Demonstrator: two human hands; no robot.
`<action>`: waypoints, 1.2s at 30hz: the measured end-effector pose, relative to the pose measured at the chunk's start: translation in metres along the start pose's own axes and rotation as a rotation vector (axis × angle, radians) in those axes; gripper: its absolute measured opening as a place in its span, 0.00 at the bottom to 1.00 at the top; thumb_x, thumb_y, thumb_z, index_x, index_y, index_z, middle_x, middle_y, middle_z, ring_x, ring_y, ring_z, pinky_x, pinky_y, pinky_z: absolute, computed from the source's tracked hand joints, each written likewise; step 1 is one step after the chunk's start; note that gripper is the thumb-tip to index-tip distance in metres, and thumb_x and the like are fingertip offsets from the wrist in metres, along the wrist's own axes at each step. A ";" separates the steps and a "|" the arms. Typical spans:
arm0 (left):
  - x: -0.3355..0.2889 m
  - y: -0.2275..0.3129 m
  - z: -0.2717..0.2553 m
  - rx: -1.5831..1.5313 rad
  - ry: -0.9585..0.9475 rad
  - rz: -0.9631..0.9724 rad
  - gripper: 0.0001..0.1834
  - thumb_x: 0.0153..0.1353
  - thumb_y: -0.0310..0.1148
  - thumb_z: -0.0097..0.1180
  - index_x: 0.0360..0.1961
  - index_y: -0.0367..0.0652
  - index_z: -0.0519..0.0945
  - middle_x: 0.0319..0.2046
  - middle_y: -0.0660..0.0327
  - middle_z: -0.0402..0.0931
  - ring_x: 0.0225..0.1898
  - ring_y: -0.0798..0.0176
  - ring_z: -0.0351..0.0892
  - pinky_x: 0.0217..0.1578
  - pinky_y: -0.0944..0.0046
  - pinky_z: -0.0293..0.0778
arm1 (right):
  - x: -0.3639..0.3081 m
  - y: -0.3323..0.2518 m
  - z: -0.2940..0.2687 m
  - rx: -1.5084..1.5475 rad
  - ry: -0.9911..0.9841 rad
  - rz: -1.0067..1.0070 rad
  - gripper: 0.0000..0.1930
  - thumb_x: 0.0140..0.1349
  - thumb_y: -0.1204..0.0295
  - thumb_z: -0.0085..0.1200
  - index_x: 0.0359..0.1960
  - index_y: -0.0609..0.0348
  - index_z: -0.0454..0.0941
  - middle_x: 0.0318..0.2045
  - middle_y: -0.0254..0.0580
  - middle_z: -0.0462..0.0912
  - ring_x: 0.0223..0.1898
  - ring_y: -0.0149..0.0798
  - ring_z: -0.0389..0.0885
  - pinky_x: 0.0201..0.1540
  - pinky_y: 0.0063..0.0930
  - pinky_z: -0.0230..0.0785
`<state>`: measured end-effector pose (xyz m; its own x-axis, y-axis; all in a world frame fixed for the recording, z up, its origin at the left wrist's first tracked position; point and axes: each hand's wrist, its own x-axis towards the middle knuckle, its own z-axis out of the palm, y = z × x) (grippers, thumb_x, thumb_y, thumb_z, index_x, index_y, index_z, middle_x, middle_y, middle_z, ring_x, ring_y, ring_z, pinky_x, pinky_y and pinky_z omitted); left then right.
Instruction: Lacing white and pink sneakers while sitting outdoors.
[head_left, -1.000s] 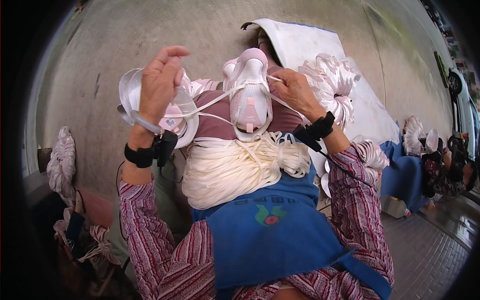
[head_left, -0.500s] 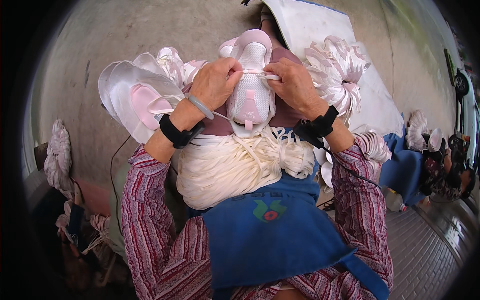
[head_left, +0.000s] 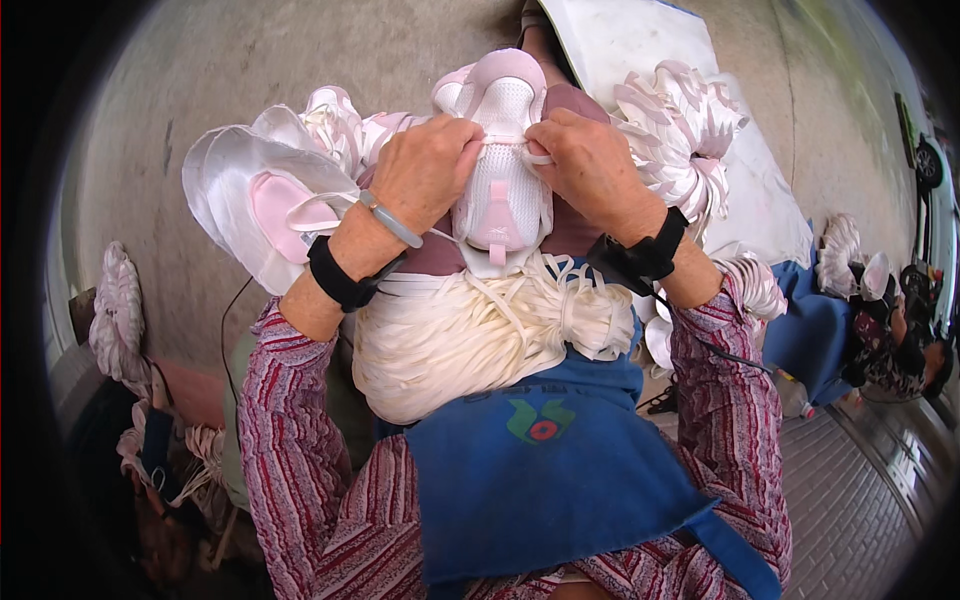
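Concrete floor [head_left: 270,60] runs ahead and left of the work. Blue apron [head_left: 560,490] covers torso and lap. White sheet [head_left: 630,40] lies ahead-right. Cream lace bundle [head_left: 440,345] sits across the lap, nearest the body.

Side limits: fanned stack of white pieces [head_left: 235,195] just beside the left wrist; pink-and-white pile [head_left: 680,150] near the right hand. Working room is the strip between them.

Shoe upper [head_left: 503,165], pink and white mesh, is over the lap just beyond the bundle, centred between the hands. Long axis runs near-to-far, leaning slightly right at the far end. Rounded pink end points away from the body, pink tab [head_left: 498,205] end toward it.

Left hand [head_left: 420,165] and right hand [head_left: 585,165]: backs up, forearms converging from lower left and right, fingertips meeting the shoe's two sides at about the same level. Thumb and index pinched on each, both on the white lace [head_left: 503,140]. Lace spans straight across the mesh; short bit loops under the right fingers.
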<state>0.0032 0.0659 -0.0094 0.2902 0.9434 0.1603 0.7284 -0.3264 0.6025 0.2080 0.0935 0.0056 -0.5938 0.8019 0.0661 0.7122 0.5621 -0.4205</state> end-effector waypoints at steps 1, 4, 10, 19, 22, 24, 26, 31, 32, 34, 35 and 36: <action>-0.001 0.000 0.000 0.023 0.002 0.023 0.06 0.56 0.28 0.56 0.34 0.39 0.79 0.29 0.54 0.78 0.32 0.50 0.78 0.33 0.57 0.73 | 0.002 0.000 0.000 -0.021 -0.003 -0.011 0.04 0.49 0.73 0.58 0.27 0.58 0.78 0.31 0.43 0.78 0.30 0.49 0.81 0.31 0.40 0.71; 0.000 0.001 -0.001 0.082 -0.025 0.004 0.06 0.56 0.29 0.56 0.34 0.40 0.79 0.29 0.55 0.78 0.31 0.50 0.78 0.32 0.57 0.73 | 0.005 0.001 0.004 -0.023 -0.005 -0.032 0.04 0.49 0.73 0.58 0.27 0.58 0.78 0.31 0.43 0.78 0.30 0.50 0.81 0.30 0.40 0.71; 0.001 0.001 0.000 0.097 -0.019 0.047 0.06 0.57 0.29 0.56 0.35 0.40 0.79 0.29 0.55 0.78 0.31 0.50 0.78 0.31 0.56 0.74 | 0.008 0.004 0.008 0.001 0.084 -0.123 0.07 0.48 0.74 0.57 0.28 0.60 0.75 0.30 0.44 0.77 0.29 0.50 0.80 0.30 0.40 0.71; 0.005 0.000 0.009 0.256 -0.066 0.108 0.06 0.58 0.32 0.55 0.33 0.41 0.79 0.28 0.56 0.78 0.27 0.49 0.79 0.27 0.56 0.75 | 0.005 0.013 -0.004 0.171 0.020 -0.041 0.10 0.50 0.73 0.55 0.34 0.64 0.74 0.29 0.49 0.78 0.30 0.51 0.79 0.32 0.39 0.71; 0.009 0.003 0.009 0.309 -0.092 0.116 0.05 0.57 0.31 0.54 0.31 0.41 0.77 0.27 0.56 0.77 0.26 0.49 0.78 0.26 0.57 0.75 | -0.013 0.014 0.005 0.402 0.011 0.120 0.12 0.55 0.69 0.55 0.37 0.65 0.76 0.27 0.51 0.79 0.29 0.50 0.79 0.32 0.37 0.71; 0.010 0.007 0.008 0.276 -0.083 0.118 0.05 0.57 0.31 0.54 0.31 0.41 0.76 0.26 0.56 0.77 0.26 0.49 0.78 0.26 0.56 0.74 | -0.021 0.013 0.008 0.498 0.036 0.180 0.14 0.57 0.67 0.55 0.39 0.65 0.76 0.27 0.52 0.80 0.29 0.49 0.79 0.33 0.36 0.71; 0.012 0.004 0.006 0.241 -0.071 0.121 0.05 0.56 0.30 0.54 0.31 0.41 0.74 0.26 0.55 0.76 0.26 0.49 0.78 0.26 0.55 0.74 | -0.023 0.011 0.010 0.518 0.000 0.234 0.14 0.60 0.64 0.54 0.38 0.64 0.76 0.26 0.52 0.80 0.29 0.49 0.80 0.33 0.35 0.71; -0.002 -0.026 -0.017 -0.060 -0.120 -0.175 0.04 0.54 0.26 0.49 0.31 0.39 0.74 0.22 0.54 0.73 0.22 0.55 0.74 0.25 0.59 0.69 | -0.020 0.011 0.014 0.506 -0.008 0.190 0.14 0.60 0.64 0.54 0.38 0.64 0.76 0.26 0.53 0.80 0.28 0.48 0.81 0.32 0.35 0.71; -0.005 -0.023 -0.016 -0.047 -0.080 -0.150 0.05 0.54 0.26 0.48 0.32 0.39 0.75 0.20 0.55 0.73 0.22 0.59 0.72 0.26 0.62 0.69 | -0.020 0.012 0.015 0.506 -0.008 0.156 0.15 0.60 0.64 0.54 0.38 0.64 0.76 0.25 0.53 0.80 0.28 0.48 0.81 0.32 0.35 0.70; 0.002 -0.021 -0.013 -0.054 -0.087 -0.105 0.06 0.55 0.26 0.48 0.33 0.39 0.75 0.21 0.55 0.73 0.23 0.59 0.73 0.27 0.62 0.69 | -0.023 0.012 0.013 0.540 0.019 0.210 0.15 0.60 0.63 0.54 0.36 0.65 0.77 0.24 0.52 0.80 0.26 0.47 0.79 0.31 0.34 0.70; 0.004 -0.021 -0.013 -0.065 -0.093 -0.062 0.06 0.56 0.27 0.49 0.34 0.39 0.75 0.22 0.54 0.74 0.24 0.60 0.74 0.28 0.62 0.70 | -0.025 0.013 0.012 0.571 0.042 0.264 0.15 0.60 0.63 0.54 0.34 0.66 0.78 0.22 0.52 0.79 0.23 0.45 0.78 0.30 0.33 0.69; 0.005 -0.020 -0.016 -0.061 -0.093 -0.061 0.06 0.56 0.27 0.49 0.34 0.39 0.75 0.22 0.54 0.74 0.24 0.60 0.74 0.28 0.62 0.70 | -0.024 0.016 0.011 0.573 0.044 0.263 0.15 0.60 0.63 0.54 0.34 0.66 0.78 0.22 0.52 0.79 0.23 0.45 0.78 0.30 0.33 0.69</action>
<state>-0.0203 0.0786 -0.0079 0.3047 0.9511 0.0499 0.7080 -0.2612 0.6562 0.2297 0.0810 -0.0128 -0.4016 0.9129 -0.0731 0.5117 0.1575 -0.8446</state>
